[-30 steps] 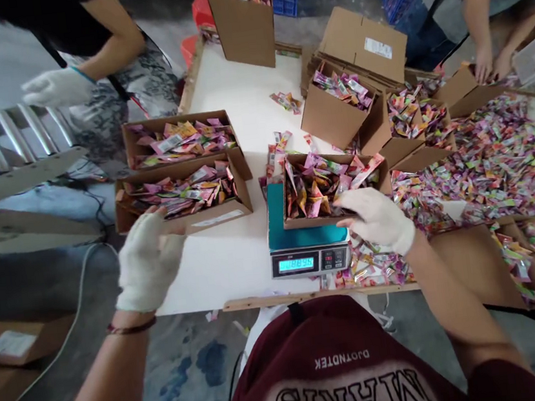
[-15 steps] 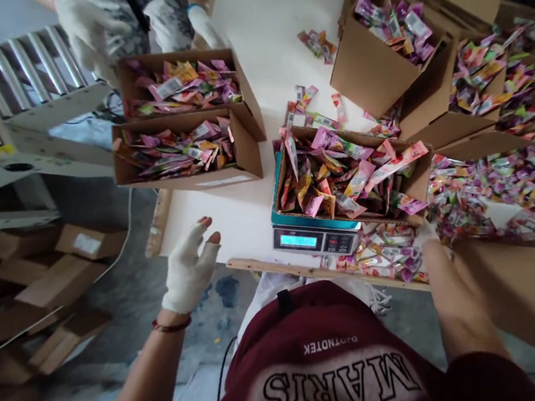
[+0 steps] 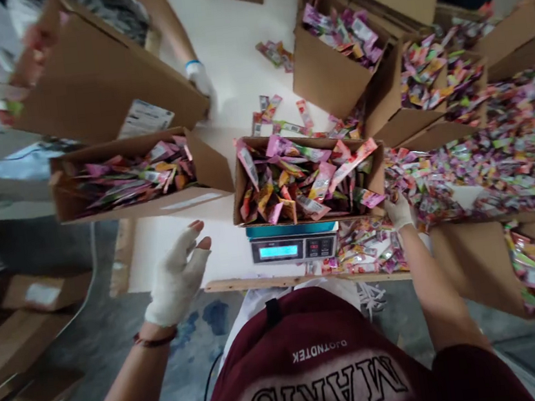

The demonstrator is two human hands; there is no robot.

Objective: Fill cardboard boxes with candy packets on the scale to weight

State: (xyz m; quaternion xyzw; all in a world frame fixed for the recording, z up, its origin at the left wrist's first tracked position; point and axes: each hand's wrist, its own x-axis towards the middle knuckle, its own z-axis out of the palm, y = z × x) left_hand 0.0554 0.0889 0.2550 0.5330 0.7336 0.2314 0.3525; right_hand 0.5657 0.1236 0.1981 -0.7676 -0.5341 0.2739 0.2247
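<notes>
A cardboard box (image 3: 242, 198) heaped with colourful sachets sits on a teal digital scale (image 3: 294, 246) at the table's near edge. My left hand (image 3: 176, 277), in a white fingerless glove, hovers open above the table's near-left corner, touching nothing. My right hand (image 3: 399, 211), also gloved, reaches into the loose sachets (image 3: 487, 160) just right of the weighed box; its fingers are curled among them and what they hold is hidden.
A second filled box (image 3: 136, 207) lies left of the scale. Another person at the far left lifts a cardboard box (image 3: 97, 85), their gloved hand (image 3: 201, 82) on the white table (image 3: 233, 42). More open boxes (image 3: 330, 75) stand behind, flat cartons (image 3: 23, 321) on the floor.
The far person has lifted one filled box off the table. My right hand moved up to the sachets beside the weighed box. My view has shifted right; my left hand stays open.
</notes>
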